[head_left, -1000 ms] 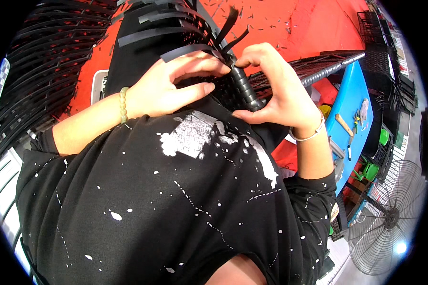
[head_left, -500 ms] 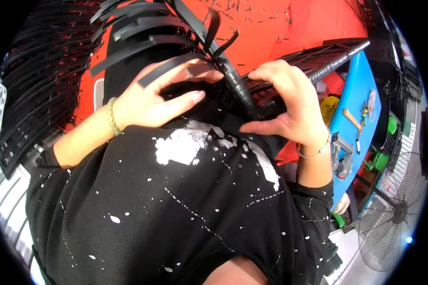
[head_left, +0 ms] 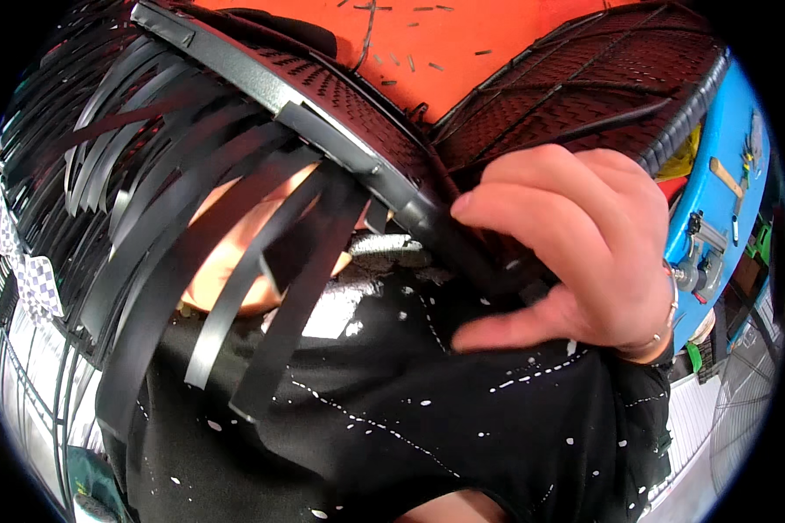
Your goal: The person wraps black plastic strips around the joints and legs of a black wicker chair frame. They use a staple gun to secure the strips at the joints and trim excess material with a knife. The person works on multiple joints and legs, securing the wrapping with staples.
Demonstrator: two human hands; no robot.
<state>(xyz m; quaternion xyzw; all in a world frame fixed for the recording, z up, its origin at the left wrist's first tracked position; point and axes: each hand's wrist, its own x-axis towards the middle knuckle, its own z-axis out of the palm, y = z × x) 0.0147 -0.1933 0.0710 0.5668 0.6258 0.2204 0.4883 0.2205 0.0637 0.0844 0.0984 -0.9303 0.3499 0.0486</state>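
Observation:
A dark woven piece of wicker work [head_left: 349,96] lies across my lap, edged by a flat dark metal frame bar [head_left: 227,70]. Many loose, flat black strips [head_left: 161,261] hang from that bar toward me. Behind the strips sits my left hand [head_left: 235,261], seen only in patches; what its fingers do is hidden. At the near corner of the frame, my right hand [head_left: 584,244] is open, its thumb and curved fingers apart with nothing between them. Its forefinger tip is close to the strip-wrapped tube [head_left: 445,231]; whether they touch I cannot tell.
At the right rises a second woven panel [head_left: 584,78] with a wrapped edge, joining the first in a V. Beyond it is a blue table [head_left: 724,183] bearing an air tool [head_left: 698,261] and a wooden-handled tool [head_left: 726,177]. Strip scraps lie on the orange surface [head_left: 462,35].
The woven work has swung nearer, and its loose strips now cover my left hand. My right hand has come closer to the camera and stays open.

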